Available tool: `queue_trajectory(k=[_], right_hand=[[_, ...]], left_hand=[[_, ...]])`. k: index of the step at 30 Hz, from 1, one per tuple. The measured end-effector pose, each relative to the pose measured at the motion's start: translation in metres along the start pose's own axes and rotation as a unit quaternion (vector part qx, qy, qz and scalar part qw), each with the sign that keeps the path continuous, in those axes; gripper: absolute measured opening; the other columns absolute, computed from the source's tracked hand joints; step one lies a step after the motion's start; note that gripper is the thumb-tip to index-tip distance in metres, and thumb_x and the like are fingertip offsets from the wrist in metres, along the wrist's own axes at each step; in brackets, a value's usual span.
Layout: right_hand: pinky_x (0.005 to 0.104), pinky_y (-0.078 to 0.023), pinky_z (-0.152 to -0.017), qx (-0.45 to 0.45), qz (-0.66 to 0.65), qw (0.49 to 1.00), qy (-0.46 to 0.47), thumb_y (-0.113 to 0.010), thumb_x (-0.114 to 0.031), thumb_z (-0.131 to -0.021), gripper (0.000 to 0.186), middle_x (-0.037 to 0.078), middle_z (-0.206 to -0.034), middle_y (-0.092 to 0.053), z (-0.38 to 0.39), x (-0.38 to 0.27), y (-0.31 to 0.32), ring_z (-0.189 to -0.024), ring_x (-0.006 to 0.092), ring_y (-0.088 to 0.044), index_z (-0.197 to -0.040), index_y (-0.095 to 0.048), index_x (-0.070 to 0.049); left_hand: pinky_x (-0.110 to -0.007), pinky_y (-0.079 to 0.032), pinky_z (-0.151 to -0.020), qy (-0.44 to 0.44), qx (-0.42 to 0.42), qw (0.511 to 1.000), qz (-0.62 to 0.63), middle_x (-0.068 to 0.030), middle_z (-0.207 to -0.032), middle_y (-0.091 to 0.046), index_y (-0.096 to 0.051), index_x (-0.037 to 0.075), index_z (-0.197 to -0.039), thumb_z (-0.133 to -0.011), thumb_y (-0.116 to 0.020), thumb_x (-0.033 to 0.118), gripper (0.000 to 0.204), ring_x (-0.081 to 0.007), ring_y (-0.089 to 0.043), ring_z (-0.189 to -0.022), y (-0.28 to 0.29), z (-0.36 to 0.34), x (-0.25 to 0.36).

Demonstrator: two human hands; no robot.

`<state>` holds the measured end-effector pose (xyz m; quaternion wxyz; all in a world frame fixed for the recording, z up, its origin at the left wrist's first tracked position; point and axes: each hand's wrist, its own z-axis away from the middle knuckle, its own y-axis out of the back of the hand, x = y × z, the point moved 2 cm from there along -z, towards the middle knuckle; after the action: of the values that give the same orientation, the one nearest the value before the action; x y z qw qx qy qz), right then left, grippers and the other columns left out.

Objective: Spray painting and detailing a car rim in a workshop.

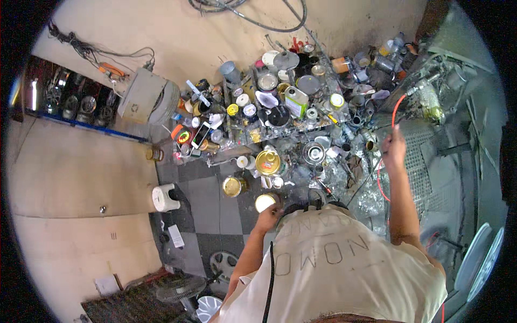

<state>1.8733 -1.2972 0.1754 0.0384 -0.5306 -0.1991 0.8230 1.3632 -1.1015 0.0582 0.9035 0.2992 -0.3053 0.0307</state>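
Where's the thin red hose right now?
In the head view, the thin red hose is right of centre, gripped in the right hand; it curves up to a metal fitting and loops down below the fist.

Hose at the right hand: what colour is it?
The hose is orange-red, best in the head view.

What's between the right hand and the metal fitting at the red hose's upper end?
Head view: just a curved stretch of red hose, from right hand to metal fitting.
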Motion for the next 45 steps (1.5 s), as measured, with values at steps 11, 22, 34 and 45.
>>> queue_trajectory(k=[11,22,34,45], right_hand=[[0.0323,-0.048,-0.059,-0.059,0.127,0.974,-0.18,-0.05,-0.036,-0.108,0.034,0.003,-0.08,-0.064,0.229,0.185,0.045,-0.065,0.0152,-0.058,-0.104,-0.068,-0.007],[0.0498,-0.051,-0.078,-0.065,0.46,0.884,0.045,-0.044,-0.054,-0.106,0.059,0.021,-0.085,-0.07,0.349,0.09,0.093,-0.083,0.0413,-0.067,-0.093,-0.072,-0.003],[0.0493,-0.053,-0.081,0.073,0.44,0.895,-0.018,-0.058,-0.031,-0.102,0.034,0.02,-0.099,-0.072,0.364,0.051,0.282,-0.094,0.0395,-0.07,-0.13,-0.055,-0.012],[0.0488,-0.051,-0.087,0.378,0.354,0.851,0.089,-0.064,-0.016,-0.093,0.024,0.023,-0.104,-0.067,0.377,-0.088,0.591,-0.1,0.0418,-0.065,-0.113,-0.062,-0.003]], left_hand=[[-0.035,-0.054,-0.085,-0.261,-0.169,0.949,-0.053,-0.0144,-0.106,-0.073,-0.066,0.003,-0.121,-0.095,-0.071,0.024,0.034,-0.0206,-0.07,-0.095,-0.009,-0.001,0.056],[-0.03,-0.052,-0.081,-0.307,-0.346,0.881,0.104,-0.0093,-0.104,-0.069,-0.066,0.002,-0.12,-0.097,-0.066,0.012,0.025,-0.0148,-0.065,-0.09,-0.097,0.072,0.164],[-0.028,-0.051,-0.071,-0.256,-0.421,0.869,0.033,-0.0051,-0.086,-0.071,-0.071,-0.001,-0.098,-0.101,-0.061,0.012,0.016,-0.0126,-0.063,-0.074,-0.231,0.097,0.272],[-0.04,-0.028,-0.121,-0.135,-0.768,0.616,-0.11,-0.0148,-0.148,-0.054,-0.054,0.0,-0.144,-0.106,-0.046,0.044,0.058,-0.0265,-0.044,-0.141,-0.438,0.235,0.466]])
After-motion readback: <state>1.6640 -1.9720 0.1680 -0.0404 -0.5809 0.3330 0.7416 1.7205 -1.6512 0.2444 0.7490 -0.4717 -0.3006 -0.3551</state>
